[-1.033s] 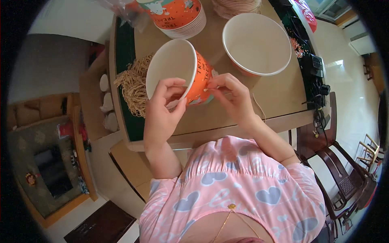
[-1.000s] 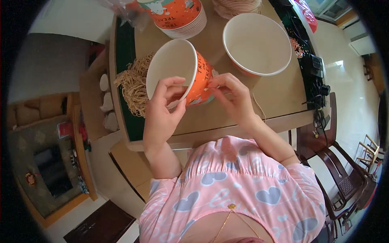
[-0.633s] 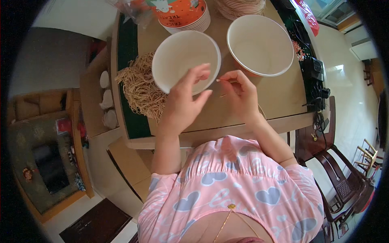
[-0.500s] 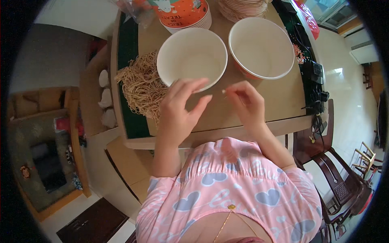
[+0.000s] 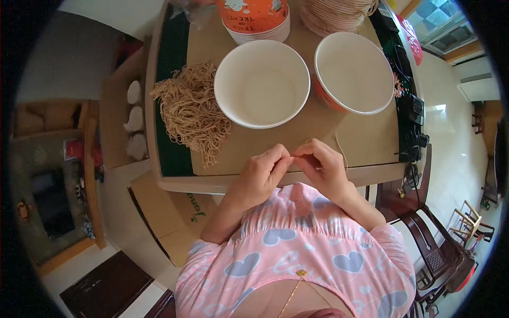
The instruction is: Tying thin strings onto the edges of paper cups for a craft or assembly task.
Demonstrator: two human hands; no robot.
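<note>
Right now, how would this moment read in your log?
left hand and right hand: fingertips together | anything held: cannot tell | left paper bucket, right paper bucket: untouched | twine heap: left of both

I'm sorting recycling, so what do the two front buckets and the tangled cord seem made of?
Left bucket: probably coated paper, smooth white inside with a rounded rim. Right bucket: likely the same, with matching white inside and orange print outside; plastic is possible for both. Cord: perhaps natural fibre such as jute or cotton, being dull tan and limp in loose loops.

Near tabletop (image 5: 324, 127) offers passage; two bowls (image 5: 262, 85) block beyond.
</note>
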